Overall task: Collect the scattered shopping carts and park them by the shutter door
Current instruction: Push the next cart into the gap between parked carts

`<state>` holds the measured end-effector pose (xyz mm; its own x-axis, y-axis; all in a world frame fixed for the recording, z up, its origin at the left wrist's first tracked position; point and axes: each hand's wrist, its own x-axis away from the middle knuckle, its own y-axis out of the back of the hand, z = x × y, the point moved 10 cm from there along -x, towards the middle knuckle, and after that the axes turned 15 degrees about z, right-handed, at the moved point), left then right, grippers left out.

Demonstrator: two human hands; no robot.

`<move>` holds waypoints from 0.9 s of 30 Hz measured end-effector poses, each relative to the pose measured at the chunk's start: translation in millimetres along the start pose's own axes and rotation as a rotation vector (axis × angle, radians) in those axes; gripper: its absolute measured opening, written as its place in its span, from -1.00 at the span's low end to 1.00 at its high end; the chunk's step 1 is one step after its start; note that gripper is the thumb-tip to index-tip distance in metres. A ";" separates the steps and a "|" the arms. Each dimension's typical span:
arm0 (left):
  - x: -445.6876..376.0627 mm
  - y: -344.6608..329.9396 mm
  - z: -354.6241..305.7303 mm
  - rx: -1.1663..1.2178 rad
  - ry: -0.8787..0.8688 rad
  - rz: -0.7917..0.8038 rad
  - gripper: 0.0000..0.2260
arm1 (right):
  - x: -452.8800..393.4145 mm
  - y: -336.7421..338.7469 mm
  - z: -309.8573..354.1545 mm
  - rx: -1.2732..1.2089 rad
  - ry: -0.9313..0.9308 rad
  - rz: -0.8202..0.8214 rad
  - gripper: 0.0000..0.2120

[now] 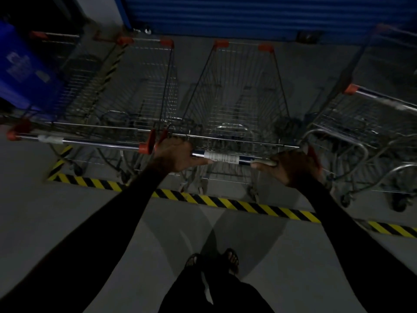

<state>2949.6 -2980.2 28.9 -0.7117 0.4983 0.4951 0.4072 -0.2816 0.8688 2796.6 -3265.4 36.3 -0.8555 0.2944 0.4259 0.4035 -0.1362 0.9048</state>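
A wire shopping cart with orange corner caps stands straight ahead, its nose close to the blue shutter door. My left hand grips the left end of its handle bar, and my right hand grips the right end. A white barcode label sits on the bar between them. A second cart is parked tight against its left side, and a third cart stands angled at the right.
Yellow-and-black hazard tape runs across the grey floor under the cart's rear wheels. A blue crate sits in a cart at the far left. My sandalled feet are on open floor behind the tape.
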 end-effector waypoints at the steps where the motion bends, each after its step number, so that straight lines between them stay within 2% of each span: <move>1: 0.6 0.1 -0.2 -0.002 -0.007 0.003 -0.02 | 0.8 0.7 1.0 0.005 0.003 -0.005 -0.03; 3: 2.8 0.6 -3.6 -0.009 -0.036 -0.004 -0.07 | 2.5 2.0 2.3 0.034 -0.003 -0.009 -0.06; 6: 3.3 -3.4 -1.0 0.013 -0.051 -0.005 0.01 | -0.6 -3.5 5.6 0.053 0.034 -0.006 -0.08; 8: 3.1 -5.0 1.7 0.021 -0.060 -0.013 -0.01 | -8.7 -16.0 3.7 0.005 0.048 0.067 -0.12; 13: 7.5 -3.0 -0.3 0.026 -0.104 -0.036 -0.14 | -15.9 -26.6 4.1 -0.049 0.051 0.140 -0.08; 18: 8.0 -1.0 0.3 0.033 -0.130 -0.066 -0.11 | -12.7 -21.7 0.8 -0.043 0.013 0.157 -0.02; 21: 10.3 0.3 -2.9 0.031 -0.137 -0.055 -0.17 | -8.5 -15.0 3.6 -0.027 0.008 0.168 -0.07; 24: 7.3 -2.6 -1.5 0.046 -0.138 -0.055 -0.14 | -3.8 -8.2 6.8 -0.016 -0.006 0.169 -0.09; 27: 1.9 -7.5 0.3 0.053 -0.127 -0.043 -0.06 | -1.0 -2.9 7.6 -0.036 -0.016 0.167 -0.02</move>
<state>2945.3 -2976.9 23.4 -0.6528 0.6095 0.4498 0.4099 -0.2151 0.8864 2798.8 -3258.2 33.3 -0.7723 0.2801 0.5701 0.5271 -0.2182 0.8213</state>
